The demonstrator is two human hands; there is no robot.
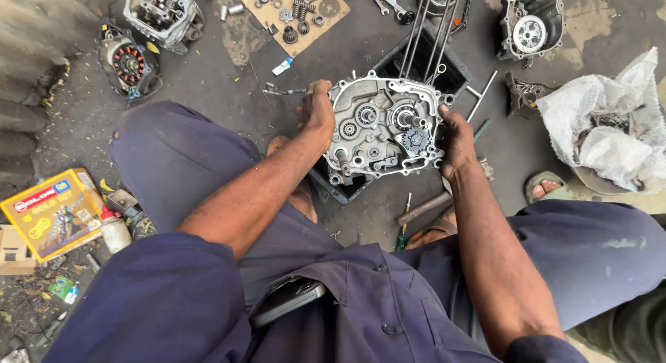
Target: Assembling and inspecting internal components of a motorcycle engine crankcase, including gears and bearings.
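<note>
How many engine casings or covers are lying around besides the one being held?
3: a finned casing top left, a round stator cover just below it, and a cover top right. Others may be hidden.

Yellow box [50,212], lower left, on the ground; white bottle [115,231] just beside it. Stator cover [128,63], upper left. Cylinder head [164,13] above it. Cardboard sheet [291,14] bearing small gears and springs, top centre. Clutch cover [531,23], top right. Bubble wrap [609,120], right edge, around what may be metal parts. Hammer [424,207], lower centre. Screwdriver [404,231], green-handled, just beside it.
</note>
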